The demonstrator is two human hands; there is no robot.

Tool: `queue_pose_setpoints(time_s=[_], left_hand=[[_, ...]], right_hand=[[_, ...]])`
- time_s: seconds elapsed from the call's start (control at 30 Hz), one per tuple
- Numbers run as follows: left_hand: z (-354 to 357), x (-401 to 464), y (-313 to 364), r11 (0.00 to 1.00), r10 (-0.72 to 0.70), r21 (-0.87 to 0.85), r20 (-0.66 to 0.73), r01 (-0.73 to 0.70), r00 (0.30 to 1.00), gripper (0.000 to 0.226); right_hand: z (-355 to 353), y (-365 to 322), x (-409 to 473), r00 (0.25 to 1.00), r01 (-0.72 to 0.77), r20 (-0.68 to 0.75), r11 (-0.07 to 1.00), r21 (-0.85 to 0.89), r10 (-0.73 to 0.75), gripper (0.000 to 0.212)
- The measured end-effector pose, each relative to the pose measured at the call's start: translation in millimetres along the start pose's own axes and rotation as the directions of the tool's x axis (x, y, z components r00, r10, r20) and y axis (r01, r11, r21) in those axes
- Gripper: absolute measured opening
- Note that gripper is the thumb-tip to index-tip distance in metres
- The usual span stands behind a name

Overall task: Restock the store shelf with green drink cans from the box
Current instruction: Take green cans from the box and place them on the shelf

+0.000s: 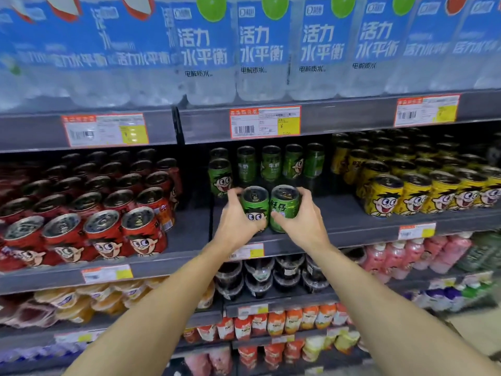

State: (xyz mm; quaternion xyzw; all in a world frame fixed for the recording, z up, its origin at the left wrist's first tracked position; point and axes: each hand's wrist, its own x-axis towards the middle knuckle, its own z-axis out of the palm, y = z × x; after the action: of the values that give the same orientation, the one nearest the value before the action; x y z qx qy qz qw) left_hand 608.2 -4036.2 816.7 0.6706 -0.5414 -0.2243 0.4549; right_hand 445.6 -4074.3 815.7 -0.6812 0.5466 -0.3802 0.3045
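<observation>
My left hand (238, 221) grips a green drink can (254, 204) with a cartoon face, and my right hand (303, 215) grips a second green can (283, 207) right beside it. Both cans stand upright, side by side, at the front of the dark shelf (352, 226). Behind them several more green cans (271, 164) line the back of the same bay, and one green can (221, 177) stands further forward at the left. The box is out of view.
Red cans (103, 229) fill the bay to the left, yellow cans (414, 191) the bay to the right. Blue-labelled water bottles (260, 50) crowd the shelf above. Lower shelves hold cups and pouches. Bare shelf lies right of the held cans.
</observation>
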Motion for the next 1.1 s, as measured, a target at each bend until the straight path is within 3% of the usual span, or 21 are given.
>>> queue_pose_setpoints(time_s=[0.23,0.37,0.53,0.93,1.1], left_hand=[[2,-5,-10,0.999,0.023,-0.042,0.019,-0.022,1.000,0.077],[9,-15,-9,0.997,0.033,0.071,-0.108,-0.025,0.994,0.084],[19,-23,0,0.997,-0.030,0.067,-0.236,0.047,0.971,0.074],[36,-24,1,0.992,-0.034,0.101,-0.355,0.075,0.934,0.075],[40,-14,9,0.984,-0.127,0.068,-0.398,0.167,0.909,0.061]], right_hand=[[-1,1,-1,0.999,0.031,0.022,1.000,0.000,-0.031,0.069],[-4,1,3,0.998,0.040,0.052,0.999,0.013,-0.040,0.062],[-6,4,3,0.996,0.061,0.068,0.997,0.055,-0.065,0.065],[-1,13,1,0.994,0.102,0.031,0.994,0.042,-0.103,0.068],[-1,15,3,0.991,0.130,0.024,0.991,0.014,-0.130,0.067]])
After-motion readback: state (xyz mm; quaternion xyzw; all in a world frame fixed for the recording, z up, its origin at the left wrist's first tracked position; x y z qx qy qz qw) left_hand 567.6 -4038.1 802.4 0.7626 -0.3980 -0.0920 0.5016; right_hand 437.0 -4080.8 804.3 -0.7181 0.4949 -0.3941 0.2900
